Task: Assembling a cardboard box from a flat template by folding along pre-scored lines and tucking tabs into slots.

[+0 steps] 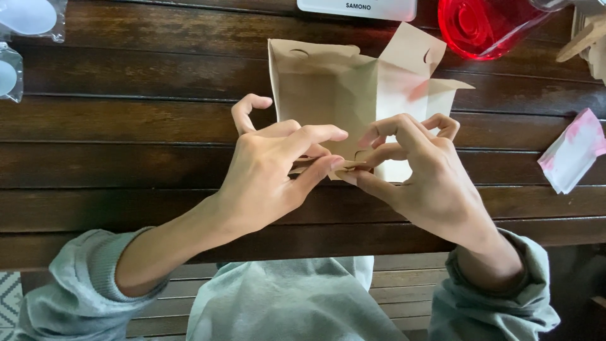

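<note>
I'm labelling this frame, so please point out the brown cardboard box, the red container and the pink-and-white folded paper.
brown cardboard box (322, 101), head view, on its flat front panel.
red container (483, 25), head view, on its red body.
pink-and-white folded paper (573, 151), head view, on its middle.

Garment: one pale grey-green sweatshirt of soft knit fabric. Both sleeves are pushed back from the wrists and bunch in loose folds behind the left hand (265, 177) and the right hand (423, 183). The forearms are bare. Both hands are bare: no gloves.
</note>
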